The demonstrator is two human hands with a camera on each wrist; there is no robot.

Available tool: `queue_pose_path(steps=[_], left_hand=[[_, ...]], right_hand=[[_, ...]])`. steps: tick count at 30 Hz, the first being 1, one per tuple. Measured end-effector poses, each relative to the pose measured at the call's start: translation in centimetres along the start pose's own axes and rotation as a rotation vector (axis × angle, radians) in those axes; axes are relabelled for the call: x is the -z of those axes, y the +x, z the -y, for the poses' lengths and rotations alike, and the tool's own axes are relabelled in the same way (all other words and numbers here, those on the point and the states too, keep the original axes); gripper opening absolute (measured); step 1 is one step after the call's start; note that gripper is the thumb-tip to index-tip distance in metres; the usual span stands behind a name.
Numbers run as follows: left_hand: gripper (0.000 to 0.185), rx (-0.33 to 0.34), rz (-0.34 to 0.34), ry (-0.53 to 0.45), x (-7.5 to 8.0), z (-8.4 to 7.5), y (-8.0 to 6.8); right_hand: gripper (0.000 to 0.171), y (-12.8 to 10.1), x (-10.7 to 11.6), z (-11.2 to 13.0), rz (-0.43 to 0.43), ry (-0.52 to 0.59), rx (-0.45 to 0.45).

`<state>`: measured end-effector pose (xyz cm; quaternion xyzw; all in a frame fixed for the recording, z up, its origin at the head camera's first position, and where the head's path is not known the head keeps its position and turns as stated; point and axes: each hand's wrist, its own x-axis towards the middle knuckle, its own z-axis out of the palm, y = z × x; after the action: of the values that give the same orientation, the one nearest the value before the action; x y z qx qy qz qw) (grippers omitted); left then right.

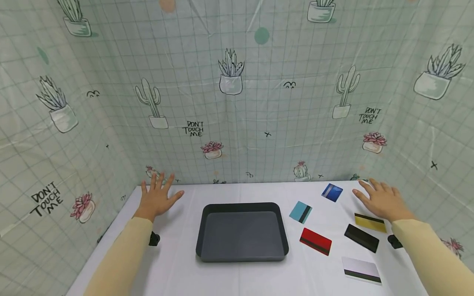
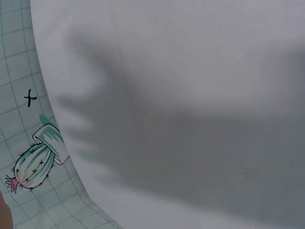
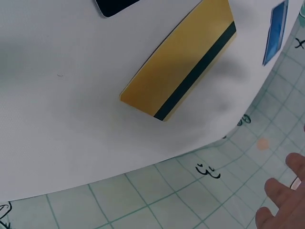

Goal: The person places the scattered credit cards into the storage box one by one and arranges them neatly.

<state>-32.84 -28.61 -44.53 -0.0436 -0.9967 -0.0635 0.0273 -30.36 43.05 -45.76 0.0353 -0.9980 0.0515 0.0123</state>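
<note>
— Six cards lie on the white table (image 1: 240, 275), all right of the dark grey tray (image 1: 242, 232). Which is nearest a hand?

— That's the gold card (image 1: 370, 222) with a black stripe; it lies flat just below the right hand (image 1: 383, 201), near the table's right edge. In the right wrist view the gold card (image 3: 183, 83) shows its stripe along one long edge.

— Any writing on it?

— None I can read. The only legible words are "DON'T TOUCH ME", printed on the cactus-patterned curtain (image 1: 237, 102) behind and beside the table.

— How is that hand posed?

— Palm down, fingers straight and slightly spread, holding nothing. Whether it touches the gold card, I cannot tell.

— And the other hand?

— The left hand (image 1: 157, 197) is at the far left corner, fingers splayed and relaxed, gripping nothing.

— The remaining cards?

— A black card (image 1: 361, 237), a red card (image 1: 315, 241), a white card (image 1: 361, 270), a teal card (image 1: 300, 212) and a blue card (image 1: 332, 192), all lying apart from one another.
</note>
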Motion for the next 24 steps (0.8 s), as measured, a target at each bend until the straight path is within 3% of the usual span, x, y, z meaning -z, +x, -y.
queue_pose_path(steps=[6, 12, 19, 24], left_hand=[[0.094, -0.006, 0.007, -0.001, 0.1, -0.2, 0.1], [0.089, -0.042, -0.002, -0.007, -0.3, -0.5, -0.2], [0.087, -0.053, 0.048, -0.006, -1.1, -1.5, -0.4], [0.086, -0.046, 0.075, -0.052, -0.8, -2.0, -0.6]], right_hand=[[0.084, -0.1, 0.4, -0.2, 0.024, 0.012, -0.016], [0.081, 0.3, 0.3, 0.8, -0.001, -0.022, 0.034], [0.074, 0.3, 0.3, 2.3, -0.043, -0.036, 0.075], [0.071, 0.1, 0.3, 3.7, -0.062, -0.038, 0.113]])
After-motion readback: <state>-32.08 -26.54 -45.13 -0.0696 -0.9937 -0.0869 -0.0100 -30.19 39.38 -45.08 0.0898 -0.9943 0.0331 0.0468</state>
